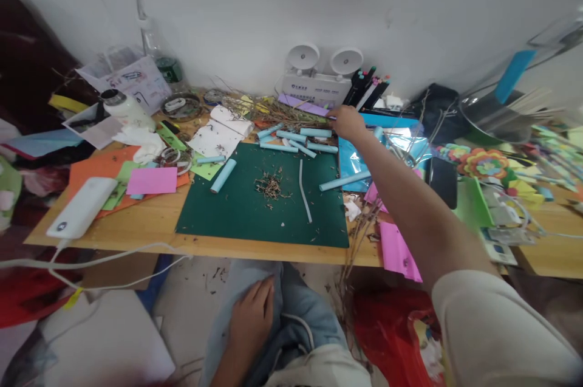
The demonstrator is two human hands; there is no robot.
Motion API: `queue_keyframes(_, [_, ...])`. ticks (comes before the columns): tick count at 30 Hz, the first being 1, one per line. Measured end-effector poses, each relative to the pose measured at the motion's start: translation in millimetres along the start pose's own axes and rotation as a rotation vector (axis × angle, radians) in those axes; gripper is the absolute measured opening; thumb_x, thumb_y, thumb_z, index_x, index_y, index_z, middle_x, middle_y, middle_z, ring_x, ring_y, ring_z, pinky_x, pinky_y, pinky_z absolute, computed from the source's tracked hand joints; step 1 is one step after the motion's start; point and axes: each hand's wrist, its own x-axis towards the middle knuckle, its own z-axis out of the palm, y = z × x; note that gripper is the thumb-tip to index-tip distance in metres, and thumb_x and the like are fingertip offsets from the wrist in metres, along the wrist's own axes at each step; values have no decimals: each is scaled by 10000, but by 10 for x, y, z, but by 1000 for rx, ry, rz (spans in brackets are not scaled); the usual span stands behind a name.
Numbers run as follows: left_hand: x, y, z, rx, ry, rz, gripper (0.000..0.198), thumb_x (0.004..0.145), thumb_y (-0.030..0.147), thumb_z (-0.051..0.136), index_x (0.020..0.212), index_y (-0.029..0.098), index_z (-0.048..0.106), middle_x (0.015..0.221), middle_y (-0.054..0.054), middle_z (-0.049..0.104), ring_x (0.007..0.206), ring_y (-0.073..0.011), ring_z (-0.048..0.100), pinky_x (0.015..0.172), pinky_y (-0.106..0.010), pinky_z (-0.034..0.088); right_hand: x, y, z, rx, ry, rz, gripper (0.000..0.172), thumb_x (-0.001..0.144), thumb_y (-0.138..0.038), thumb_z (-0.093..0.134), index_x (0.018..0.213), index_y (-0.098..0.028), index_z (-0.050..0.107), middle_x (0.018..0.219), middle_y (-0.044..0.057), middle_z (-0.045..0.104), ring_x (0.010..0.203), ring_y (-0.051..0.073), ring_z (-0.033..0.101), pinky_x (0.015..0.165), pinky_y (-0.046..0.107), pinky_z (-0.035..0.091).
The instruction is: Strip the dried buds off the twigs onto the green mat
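At the back of the table, my right hand (348,123) is closed, with its fingertips at the right end of a purple paper strip (303,104) lying over dry twigs. My left hand (257,308) lies flat on my thigh, fingers stretched out, holding nothing. Several light-blue paper tubes (298,136) are grouped along the back edge of a green cutting mat (228,205). Another blue tube (223,176) lies at the mat's left, and one (345,181) crosses its right edge. A pile of short broken twigs (270,185) and a thin pale strip (305,191) rest on the mat.
A white router-like device (316,89) and upright markers (364,89) stand against the wall. A power bank (82,208) with a cable, a bottle (127,109) and coloured papers crowd the left. Rightward are a phone (441,181), paper flowers (483,163) and long twigs (359,235) overhanging the front edge.
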Motion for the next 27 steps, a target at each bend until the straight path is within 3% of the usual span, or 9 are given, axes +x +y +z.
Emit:
queue_keyframes(3, [49, -9, 13, -7, 9, -10, 306, 972, 221, 399, 1122, 224, 665, 1006, -44, 760, 855, -169, 729, 731, -254, 581, 94, -23, 72, 11, -40, -59, 130, 809, -193, 618, 836, -115, 720, 936, 109, 699, 972, 188, 551, 964, 401, 413])
queue_keyframes(7, [31, -27, 29, -46, 9, -38, 305, 974, 226, 404, 1120, 236, 671, 1018, -39, 759, 907, -168, 724, 773, -256, 576, 197, 67, 102, 93, -24, -84, 139, 775, -189, 649, 848, -120, 744, 811, 69, 712, 833, 165, 587, 909, 348, 443])
queue_keyframes(12, [11, -15, 46, -42, -51, -64, 303, 972, 231, 415, 1138, 235, 668, 1027, -39, 755, 891, -171, 723, 777, -269, 571, 194, 137, 71, 225, 103, -36, 241, 822, -287, 608, 954, -128, 732, 905, 95, 722, 856, 218, 632, 875, 383, 472])
queue_keyframes(19, [76, 23, 0, -26, -48, -46, 307, 972, 223, 403, 1123, 240, 670, 1020, -33, 756, 894, -167, 724, 766, -263, 574, 100, -128, -273, 219, 248, -62, 347, 945, -359, 446, 1165, -191, 655, 1165, 112, 681, 1138, 260, 574, 992, 427, 423])
queue_keyframes(27, [58, 12, 32, -21, -17, -30, 301, 971, 229, 409, 1121, 237, 670, 1014, -32, 758, 872, -168, 729, 765, -261, 582, 244, -99, -526, -38, 311, -137, 355, 999, -314, 392, 1090, -163, 700, 1095, 75, 688, 1079, 185, 552, 998, 353, 377])
